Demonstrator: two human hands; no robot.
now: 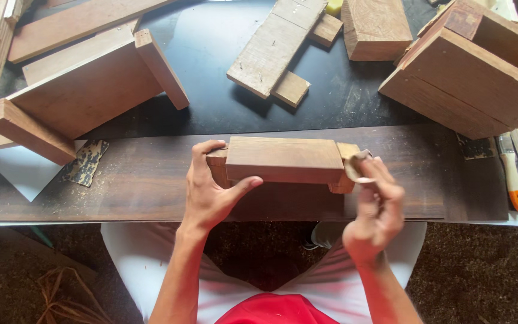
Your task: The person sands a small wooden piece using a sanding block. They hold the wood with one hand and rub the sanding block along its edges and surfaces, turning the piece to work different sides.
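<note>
A small wooden stool-like piece (283,159), a flat board on two short end blocks, lies on a long dark plank (127,186). My left hand (211,192) grips its left end, thumb on the front edge and fingers curled over the left block. My right hand (376,210) holds a folded scrap of sandpaper (357,168) pressed against the right end block; the hand is motion-blurred.
Similar wooden stools lie tipped at the back left (85,90) and back right (475,72). Loose boards (277,48) and a block (376,27) lie on the black bench. A worn sandpaper piece (85,162) sits left; a brush with an orange handle (512,174) lies right.
</note>
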